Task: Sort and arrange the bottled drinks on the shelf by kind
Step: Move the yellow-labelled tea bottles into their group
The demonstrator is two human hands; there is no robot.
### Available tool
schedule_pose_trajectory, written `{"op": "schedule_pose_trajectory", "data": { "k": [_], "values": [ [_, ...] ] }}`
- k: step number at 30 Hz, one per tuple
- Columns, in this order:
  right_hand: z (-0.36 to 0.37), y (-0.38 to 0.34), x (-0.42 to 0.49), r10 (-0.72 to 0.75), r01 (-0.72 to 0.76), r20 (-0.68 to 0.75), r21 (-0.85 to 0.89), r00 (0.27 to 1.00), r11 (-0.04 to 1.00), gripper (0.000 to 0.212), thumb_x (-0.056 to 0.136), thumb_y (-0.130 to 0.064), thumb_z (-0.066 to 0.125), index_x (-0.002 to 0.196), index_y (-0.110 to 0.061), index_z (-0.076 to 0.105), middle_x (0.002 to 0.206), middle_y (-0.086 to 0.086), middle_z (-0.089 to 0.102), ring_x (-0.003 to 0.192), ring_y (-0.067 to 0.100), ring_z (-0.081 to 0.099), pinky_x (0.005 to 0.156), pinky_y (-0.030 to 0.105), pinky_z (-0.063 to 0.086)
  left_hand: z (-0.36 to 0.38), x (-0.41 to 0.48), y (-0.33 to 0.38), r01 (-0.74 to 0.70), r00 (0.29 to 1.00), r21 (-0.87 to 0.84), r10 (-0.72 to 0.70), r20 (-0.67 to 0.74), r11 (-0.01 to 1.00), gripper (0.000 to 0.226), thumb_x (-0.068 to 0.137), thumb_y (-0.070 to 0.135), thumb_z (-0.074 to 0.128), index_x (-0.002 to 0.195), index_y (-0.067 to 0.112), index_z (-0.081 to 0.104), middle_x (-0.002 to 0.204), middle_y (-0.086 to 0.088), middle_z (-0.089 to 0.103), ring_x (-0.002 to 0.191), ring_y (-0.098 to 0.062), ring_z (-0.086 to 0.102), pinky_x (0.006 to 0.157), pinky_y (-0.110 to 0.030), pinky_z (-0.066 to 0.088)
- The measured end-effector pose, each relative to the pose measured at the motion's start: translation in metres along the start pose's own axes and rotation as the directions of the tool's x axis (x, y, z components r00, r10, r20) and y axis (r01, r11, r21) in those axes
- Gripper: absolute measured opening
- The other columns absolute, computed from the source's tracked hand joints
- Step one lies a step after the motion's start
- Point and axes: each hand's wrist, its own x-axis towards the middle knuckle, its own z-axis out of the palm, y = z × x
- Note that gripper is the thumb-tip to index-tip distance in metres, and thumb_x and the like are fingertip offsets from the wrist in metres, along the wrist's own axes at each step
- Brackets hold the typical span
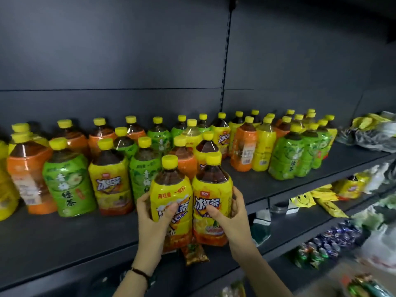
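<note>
**Yellow tea bottles, one in each hand**

Yellow shrink-wrapped plastic covers both bottles I hold at the front of the dark grey metal shelf (64, 236). My left hand (153, 219) is wrapped around the left yellow-label bottle with brown tea and a yellow screw cap (170, 198), thumb across the glossy label. My right hand (230, 213) grips the right yellow-label bottle of the same round-shouldered shape (212, 196). The two bottles touch side by side, their bases at the shelf's front edge.

Behind them stand many more bottles, mixed: a green-label tea bottle (68, 181), an orange-label bottle (30, 172), another yellow one (111, 179). To the right, a green shrink-wrapped pack (293, 155) stands apart. A crinkled snack packet (195, 254) lies just below the bottles I hold. On my left wrist I see a thin dark bracelet (140, 273).
</note>
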Motion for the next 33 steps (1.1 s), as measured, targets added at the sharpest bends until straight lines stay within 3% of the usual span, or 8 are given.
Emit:
{"op": "schedule_pose_trajectory", "data": {
  "k": [2,5,14,19,23,28,30,33],
  "values": [
    [-0.034,-0.007,0.013,0.018,-0.018,-0.005,-0.007,1.0,1.0,0.1,0.05,-0.046,0.089,0.136,-0.034,0.039,0.128,-0.003,0.06,0.11,0.013,0.063,0.088,0.046,0.056,0.038,-0.005,-0.005,0.003,1.0,-0.021,-0.003,0.004,1.0,0.083,0.046,0.062,0.08,0.117,0.037,0.045,0.118,0.001,0.06,0.105,-0.018,0.063,0.081,-0.046,0.057],
    [-0.075,-0.014,0.034,0.009,-0.009,0.017,0.0,1.0,1.0,0.093,0.056,-0.035,0.086,0.136,-0.033,0.039,0.125,-0.004,0.061,0.105,0.011,0.066,0.084,0.045,0.057,0.084,-0.006,-0.013,-0.028,1.0,-0.05,0.028,0.0,0.998,0.066,0.053,0.051,0.079,0.11,0.045,0.047,0.116,0.004,0.062,0.103,-0.013,0.065,0.081,-0.039,0.057],
    [-0.144,-0.017,0.082,0.024,-0.025,0.054,0.018,0.998,1.0,0.073,0.069,-0.023,0.078,0.135,-0.03,0.047,0.115,-0.001,0.069,0.102,0.017,0.069,0.073,0.036,0.059,0.167,0.005,-0.036,-0.012,0.997,-0.059,0.008,-0.072,0.998,0.072,0.052,0.056,0.079,0.114,0.035,0.048,0.114,0.001,0.063,0.102,-0.016,0.065,0.084,-0.044,0.056],
    [-0.161,-0.028,0.121,-0.028,0.03,0.077,-0.022,0.997,0.999,0.096,0.06,-0.041,0.087,0.141,-0.035,0.037,0.132,-0.002,0.058,0.117,0.017,0.06,0.088,0.047,0.055,0.185,0.023,-0.036,-0.104,0.993,0.01,0.104,-0.063,0.995,0.065,0.053,0.053,0.078,0.11,0.046,0.046,0.115,0.007,0.062,0.099,-0.004,0.064,0.079,-0.031,0.055],
    [-0.158,-0.016,0.152,0.001,-0.001,0.122,-0.003,0.993,1.0,0.083,0.061,-0.041,0.086,0.13,-0.049,0.039,0.132,-0.007,0.054,0.113,0.008,0.06,0.087,0.04,0.057,0.185,0.033,-0.043,-0.139,0.979,0.061,0.146,-0.14,0.988,0.065,0.052,0.055,0.076,0.108,0.047,0.045,0.116,0.005,0.06,0.099,-0.004,0.063,0.079,-0.027,0.054],
    [-0.139,0.007,0.189,0.016,-0.002,0.258,-0.055,0.966,0.998,0.083,0.066,-0.049,0.08,0.131,-0.062,0.03,0.137,-0.01,0.051,0.121,0.011,0.055,0.098,0.047,0.05,0.175,0.04,-0.053,-0.183,0.947,0.139,0.213,-0.243,0.973,0.076,0.048,0.072,0.076,0.111,0.044,0.045,0.118,0.001,0.058,0.104,-0.009,0.061,0.084,-0.03,0.052],
    [-0.126,0.009,0.202,0.046,-0.018,0.333,-0.086,0.942,0.996,0.075,0.073,-0.047,0.076,0.123,-0.068,0.025,0.135,-0.015,0.049,0.119,0.005,0.054,0.098,0.039,0.05,0.178,0.043,-0.054,-0.194,0.94,0.136,0.224,-0.257,0.972,0.078,0.047,0.075,0.074,0.111,0.041,0.045,0.114,0.005,0.059,0.099,-0.001,0.062,0.076,-0.019,0.053],
    [-0.109,0.012,0.223,0.061,-0.009,0.406,-0.129,0.912,0.992,0.079,0.082,-0.038,0.067,0.138,-0.052,0.013,0.129,-0.021,0.043,0.11,-0.008,0.047,0.085,0.014,0.045,0.186,0.05,-0.054,-0.192,0.937,0.141,0.224,-0.267,0.971,0.081,0.045,0.076,0.074,0.111,0.04,0.043,0.112,0.008,0.06,0.095,0.003,0.063,0.071,-0.014,0.052]
  ]
}}
